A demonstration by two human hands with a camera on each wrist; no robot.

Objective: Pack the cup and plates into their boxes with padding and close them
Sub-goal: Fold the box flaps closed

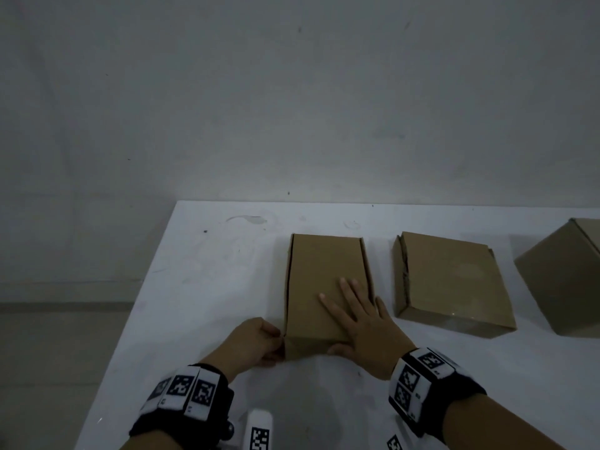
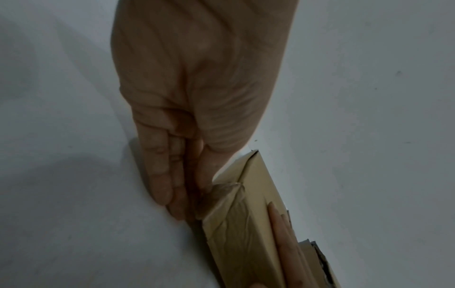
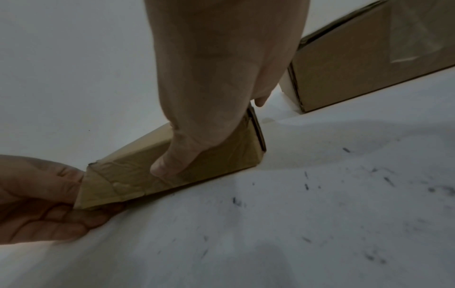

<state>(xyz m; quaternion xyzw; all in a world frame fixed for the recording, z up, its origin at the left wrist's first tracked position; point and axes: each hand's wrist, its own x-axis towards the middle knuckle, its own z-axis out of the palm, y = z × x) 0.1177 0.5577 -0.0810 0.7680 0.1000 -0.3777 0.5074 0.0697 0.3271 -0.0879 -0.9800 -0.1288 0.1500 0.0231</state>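
Observation:
Three brown cardboard boxes stand on the white table [image 1: 211, 287]. The left box [image 1: 318, 271] has its lid down. My right hand [image 1: 354, 306] lies flat on the lid with straight fingers, its thumb against the front face [image 3: 162, 167]. My left hand [image 1: 276, 344] is at the box's near-left corner [image 2: 236, 187]; in the right wrist view its thumb and curled fingers [image 3: 49, 194] pinch that corner of the box [image 3: 123, 181]. No cup, plates or padding are in sight.
A second closed box [image 1: 451, 280] lies just right of the first, with a narrow gap between them. A third box [image 1: 565, 280] stands tilted at the right edge of the view. A grey wall rises behind the table, whose left edge is near my left hand.

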